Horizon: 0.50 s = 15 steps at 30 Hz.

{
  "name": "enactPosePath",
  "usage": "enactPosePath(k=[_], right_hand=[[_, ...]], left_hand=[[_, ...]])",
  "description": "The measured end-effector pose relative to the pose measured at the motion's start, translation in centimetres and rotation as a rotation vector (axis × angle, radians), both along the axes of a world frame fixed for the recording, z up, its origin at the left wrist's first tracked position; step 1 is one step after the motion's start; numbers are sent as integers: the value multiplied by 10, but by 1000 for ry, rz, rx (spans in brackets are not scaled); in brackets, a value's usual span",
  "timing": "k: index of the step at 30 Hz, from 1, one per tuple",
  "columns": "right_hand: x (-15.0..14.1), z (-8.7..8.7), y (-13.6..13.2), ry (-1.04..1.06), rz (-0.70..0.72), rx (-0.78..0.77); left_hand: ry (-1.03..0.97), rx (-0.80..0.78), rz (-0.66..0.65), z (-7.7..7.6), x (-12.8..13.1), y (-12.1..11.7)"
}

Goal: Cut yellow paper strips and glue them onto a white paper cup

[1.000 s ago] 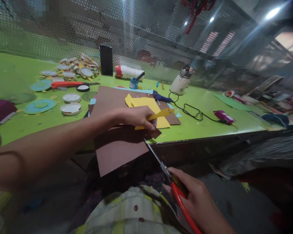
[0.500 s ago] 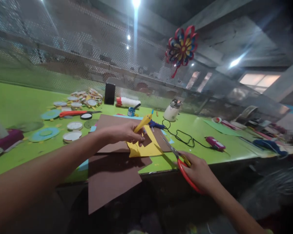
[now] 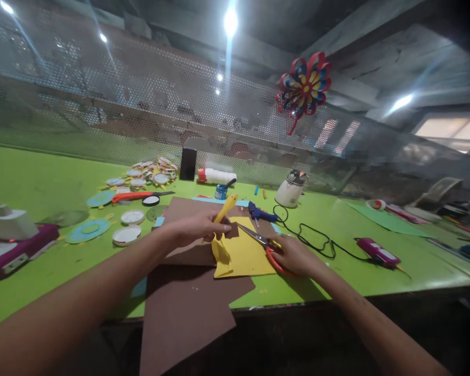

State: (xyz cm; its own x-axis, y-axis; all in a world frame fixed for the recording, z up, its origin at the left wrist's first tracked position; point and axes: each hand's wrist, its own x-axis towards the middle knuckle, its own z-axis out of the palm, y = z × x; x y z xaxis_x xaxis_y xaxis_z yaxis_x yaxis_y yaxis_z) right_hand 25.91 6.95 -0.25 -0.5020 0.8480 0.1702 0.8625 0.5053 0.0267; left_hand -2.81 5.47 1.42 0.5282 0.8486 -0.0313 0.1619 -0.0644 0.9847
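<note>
- Bright green table (image 3: 35, 183) runs wide across the room, with a wall of metal mesh (image 3: 149, 117) behind it and a big red paper flower (image 3: 306, 86) up high.
- Left hand (image 3: 203, 228): the thumb and fingers are pinched together. They hold a yellow shape (image 3: 226, 208) that sticks up, and a small brown piece (image 3: 232, 230) is at the fingertips (it looks like stiff paper).
- Right hand (image 3: 292, 253): the fingers are curled around the red handles of the scissors (image 3: 258, 237). I can't tell how far apart the blades are.
- The scissors point at the small brown piece, with the tips just beside it. I can't be sure if they touch.
- Under the hands is a yellow sheet (image 3: 254, 258). A brown sheet (image 3: 188, 324) hangs over the front edge.
- To cut well, I think, it would help to hold the brown piece flat and firm, with fingertips away from the blades. Small, slow snips should be neater than big ones. Turning the paper may be easier than twisting the scissors, and the yellow shape is best tipped out of the way.
</note>
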Motion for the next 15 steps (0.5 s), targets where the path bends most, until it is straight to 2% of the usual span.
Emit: enactPosePath(k=[2, 4, 6, 8, 9, 11, 15], right_hand=[[-5, 11, -12, -26, 18, 22], [-19, 20, -34, -22, 93, 30], [-42, 22, -62, 26, 323, 5], [-67, 14, -88, 6, 631, -70], [-79, 6, -97, -15, 715, -95], [-98, -10, -108, -27, 784, -91], [-115, -31, -102, -11, 768, -55]], left_hand=[[-63, 2, 81, -3, -1, 4], [-123, 32, 177, -4, -4, 7], [-159, 67, 259, -4, -8, 9], [-200, 95, 331, 0, -14, 9], [-227, 102, 363, 2, -17, 9], [-276, 102, 421, 7, -24, 8], [-292, 88, 488, 10, -33, 5]])
